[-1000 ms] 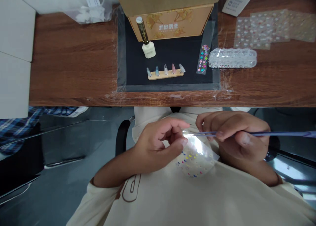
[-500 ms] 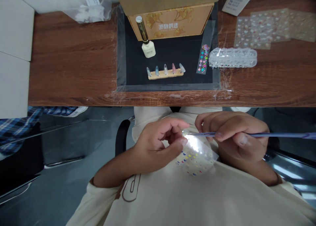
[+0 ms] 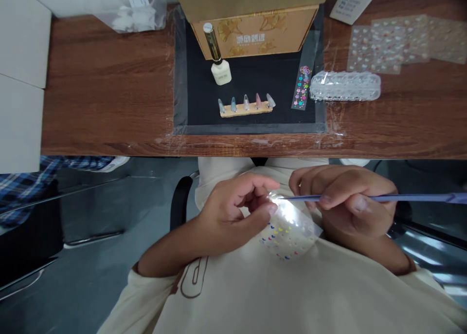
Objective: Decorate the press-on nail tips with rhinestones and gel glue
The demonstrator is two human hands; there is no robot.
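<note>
My left hand (image 3: 241, 212) is closed on a clear sticker sheet (image 3: 292, 231) printed with small coloured hearts, held low in front of my shirt. In my right hand (image 3: 350, 200) are long purple tweezers (image 3: 408, 197), gripped between thumb and fingers. Their tips reach the upper edge of the sheet, close to my left fingertips; whether they pinch a sticker is too small to tell. Beyond the table edge, several false nails (image 3: 246, 102) stand in a row on a wooden strip (image 3: 241, 111). A nail polish bottle (image 3: 221, 72) stands behind them.
A cardboard box (image 3: 251, 37) stands at the back of the black mat (image 3: 204, 115). To the right lie a flower sticker strip (image 3: 302, 88), a clear plastic case (image 3: 345, 86), more sticker sheets (image 3: 390, 44) and an alcohol pad box (image 3: 353, 3). Another person's plaid-clad leg (image 3: 22, 193) shows at left.
The tweezers' arms, apart a second ago, have come together near the sheet's edge. Both hands stay nearly in place, and the sheet shifts only slightly.
</note>
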